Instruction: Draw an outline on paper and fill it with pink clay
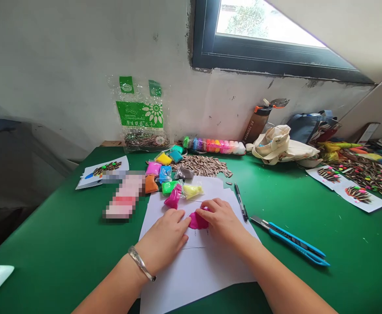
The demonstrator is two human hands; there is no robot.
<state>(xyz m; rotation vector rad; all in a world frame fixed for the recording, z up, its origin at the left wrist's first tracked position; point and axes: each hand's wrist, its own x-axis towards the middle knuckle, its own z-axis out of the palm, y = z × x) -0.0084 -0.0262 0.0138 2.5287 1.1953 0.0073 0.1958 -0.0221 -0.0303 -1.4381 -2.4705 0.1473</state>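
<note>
"What's nearest?"

"One silver bangle [141,263] on the left wrist. The left hand [164,237] is unclenched, fingertips at the left edge of one flat magenta clay piece [197,221]. The right hand [225,222] curves its fingers over the other end; whether they pinch it, I can't tell."

"Where's the clay, and how does it lie?"

"On white paper [191,274] on the green bench [63,244], between both hands. Its long axis seems to run left to right, with two small drawn loops below, on the wearer's side."

"And right of the paper?"

"One blue cutter [292,242], blade toward the paper, and one black pen [241,203]."

"Containers?"

"Just past the hands, I count ten small packets [165,173] of coloured clay. Behind them lies a loose seed heap [204,166], then one long clear pack [213,146] with a row of many colours. Against the wall [63,78], one clear, green-printed bag [139,114] has dark seeds at its bottom."
</note>
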